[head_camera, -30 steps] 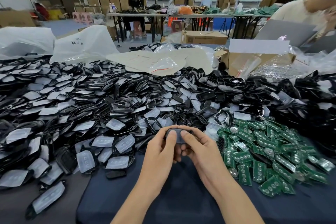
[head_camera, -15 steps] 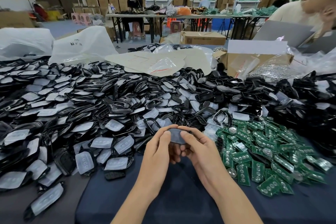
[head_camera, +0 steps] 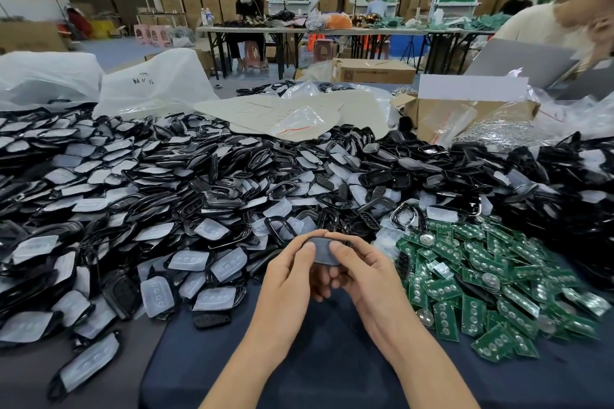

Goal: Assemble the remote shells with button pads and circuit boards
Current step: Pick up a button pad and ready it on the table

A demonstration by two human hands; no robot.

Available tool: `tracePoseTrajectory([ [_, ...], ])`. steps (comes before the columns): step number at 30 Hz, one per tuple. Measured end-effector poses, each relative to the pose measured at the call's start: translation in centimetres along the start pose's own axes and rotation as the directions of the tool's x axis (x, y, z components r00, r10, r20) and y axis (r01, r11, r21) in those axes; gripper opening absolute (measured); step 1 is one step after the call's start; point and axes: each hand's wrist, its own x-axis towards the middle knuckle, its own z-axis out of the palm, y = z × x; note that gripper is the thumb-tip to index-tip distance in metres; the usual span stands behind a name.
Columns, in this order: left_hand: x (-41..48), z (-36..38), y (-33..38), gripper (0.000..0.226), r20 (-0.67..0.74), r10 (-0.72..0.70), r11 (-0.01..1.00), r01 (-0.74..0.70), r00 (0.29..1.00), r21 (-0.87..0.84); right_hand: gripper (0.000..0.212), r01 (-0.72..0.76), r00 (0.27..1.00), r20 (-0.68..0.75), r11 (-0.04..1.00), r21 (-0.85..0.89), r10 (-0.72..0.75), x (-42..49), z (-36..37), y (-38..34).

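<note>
My left hand (head_camera: pixel 292 271) and my right hand (head_camera: pixel 360 271) together hold one remote shell (head_camera: pixel 321 250) with a pale button pad in it, low over the dark blue mat (head_camera: pixel 312 365). Both thumbs press on the pad's face and the fingers curl round the shell's edges. A big heap of black shells and translucent button pads (head_camera: pixel 186 196) covers the table left and behind. Green circuit boards (head_camera: pixel 491 285) lie piled to the right of my hands.
White plastic bags (head_camera: pixel 153 83) and a cardboard box (head_camera: pixel 465 116) with clear bags stand behind the heap. A person in a pale shirt (head_camera: pixel 548 26) sits at the far right. Other workers sit at tables with cartons in the background.
My hands stay in place; the thumbs have shifted slightly on the pad. The view has tilted a little.
</note>
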Motion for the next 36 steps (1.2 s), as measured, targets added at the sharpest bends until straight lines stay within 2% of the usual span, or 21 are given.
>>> tracePoseTrajectory([
  [3,0.0,-1.1,0.0,0.033,0.066,-0.004,0.999,0.001,0.998,0.048,0.025,-0.005,1.000,-0.013,0.999,-0.034,0.005,-0.1,0.1,0.1],
  [6,0.1,-2.7,0.2,0.032,0.124,0.010,0.974,-0.038,0.992,0.224,0.025,-0.002,1.000,-0.007,0.994,-0.111,0.001,-0.4,0.2,0.2],
  [10,0.8,-4.4,1.4,0.040,0.242,-0.089,0.941,0.002,0.966,0.338,0.025,0.049,0.997,0.063,0.955,-0.292,-0.032,-0.6,0.3,0.4],
  [15,0.9,-6.1,2.8,0.049,0.435,-0.211,0.890,-0.011,0.875,0.455,0.036,0.130,0.986,0.161,0.791,-0.598,-0.040,-0.9,-0.3,0.3],
  [20,1.5,-6.5,4.0,0.052,0.609,-0.316,0.856,-0.058,0.728,0.513,0.037,0.098,0.976,0.211,0.766,-0.635,0.050,-1.1,-0.7,-0.6],
  [23,1.8,-6.6,4.4,0.057,0.608,-0.373,0.848,-0.009,0.701,0.530,0.027,0.065,0.979,0.188,0.765,-0.641,0.075,-1.2,-0.8,-0.9],
  [25,1.8,-6.9,4.3,0.057,0.556,-0.417,0.813,0.023,0.719,0.581,0.022,0.047,0.980,0.176,0.742,-0.669,0.097,-1.3,-0.8,-1.0],
  [27,1.7,-7.4,4.0,0.053,0.447,-0.393,0.690,-0.064,0.803,0.721,0.018,0.048,0.980,0.168,0.692,-0.720,0.106,-1.4,-0.8,-1.1],
  [28,1.4,-7.7,3.8,0.049,0.402,-0.334,0.599,-0.137,0.853,0.789,0.016,0.075,0.979,0.179,0.637,-0.767,0.100,-1.3,-0.9,-1.1],
  [30,0.5,-8.1,3.1,0.038,0.366,-0.193,0.482,-0.236,0.910,0.843,0.017,0.180,0.967,0.239,0.435,-0.882,0.084,-1.1,-1.0,-1.2],
  [31,-0.2,-8.1,2.7,0.033,0.356,-0.131,0.472,-0.257,0.925,0.843,0.022,0.218,0.960,0.264,0.349,-0.911,0.089,-1.1,-1.0,-1.2],
  [32,-0.8,-8.0,2.4,0.029,0.344,-0.075,0.475,-0.270,0.936,0.838,0.028,0.236,0.957,0.275,0.307,-0.922,0.091,-1.1,-1.0,-1.3],
  [36,-2.5,-7.7,1.3,0.013,0.328,0.078,0.499,-0.322,0.941,0.804,0.031,0.267,0.959,0.281,0.229,-0.936,0.030,-1.9,-1.6,-1.6],
])
